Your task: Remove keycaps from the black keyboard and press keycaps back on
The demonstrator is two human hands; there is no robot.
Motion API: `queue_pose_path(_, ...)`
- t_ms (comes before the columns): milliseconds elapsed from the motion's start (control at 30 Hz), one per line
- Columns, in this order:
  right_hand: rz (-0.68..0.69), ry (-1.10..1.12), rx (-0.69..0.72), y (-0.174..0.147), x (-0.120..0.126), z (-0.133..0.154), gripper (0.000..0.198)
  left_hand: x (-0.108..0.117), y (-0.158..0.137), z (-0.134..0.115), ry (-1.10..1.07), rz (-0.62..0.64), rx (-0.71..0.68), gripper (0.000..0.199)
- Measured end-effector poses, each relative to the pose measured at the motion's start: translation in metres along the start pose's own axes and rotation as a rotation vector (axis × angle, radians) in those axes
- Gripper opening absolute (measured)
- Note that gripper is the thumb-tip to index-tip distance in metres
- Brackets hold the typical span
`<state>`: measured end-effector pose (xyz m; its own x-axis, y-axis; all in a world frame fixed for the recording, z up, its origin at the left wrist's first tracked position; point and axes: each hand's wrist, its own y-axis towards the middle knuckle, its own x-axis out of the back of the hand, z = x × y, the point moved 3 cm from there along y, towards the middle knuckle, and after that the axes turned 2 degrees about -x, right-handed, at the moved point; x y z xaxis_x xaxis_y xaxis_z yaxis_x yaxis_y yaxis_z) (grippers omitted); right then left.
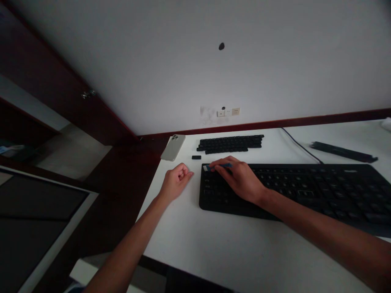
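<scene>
My right hand (236,177) is closed on a small blue brush (226,165) with a pale, flat tip. That tip touches the upper left corner of a black keyboard (293,211), where the keycaps are off and bare key sockets show. Part of the keyboard is hidden under my right hand and forearm. To the left of the keyboard my left hand (177,179) rests on the white table with its fingers curled in and nothing visible in them. Black keycaps (230,143) lie in rows behind the keyboard. One loose keycap (196,157) sits apart, nearer my left hand.
A phone (173,147) lies face down at the table's back left corner. A long dark bar (343,151) and a black cable (301,144) lie behind the keyboard. The white table (183,236) ends at a wall with sockets (228,112). A dark red door (70,73) stands left.
</scene>
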<state>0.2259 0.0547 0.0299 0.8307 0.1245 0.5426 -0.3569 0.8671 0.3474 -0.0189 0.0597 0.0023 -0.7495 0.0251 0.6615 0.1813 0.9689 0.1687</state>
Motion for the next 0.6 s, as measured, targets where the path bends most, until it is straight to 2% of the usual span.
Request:
queue_pose_path(133,0.031,0.007,0.01,0.0005,0.0002,-0.0008,0.027,-0.0002,-0.0003,0.0001,-0.006,0.0,-0.003,0.033)
queue_pose_path(267,-0.002,0.011,0.022,-0.0005,0.0022,0.0007,0.028,-0.0001,-0.0005,-0.0001,-0.001,-0.007,-0.009,0.033)
queue_pose_path(400,0.072,-0.008,0.06,-0.0021,-0.0002,0.0044,0.028,0.0,-0.0002,-0.001,0.014,-0.003,-0.01,0.032)
queue_pose_path(600,0.08,0.007,0.086,-0.0029,-0.0004,0.0061,0.029,0.0007,0.0,-0.0029,0.039,-0.001,-0.023,0.031)
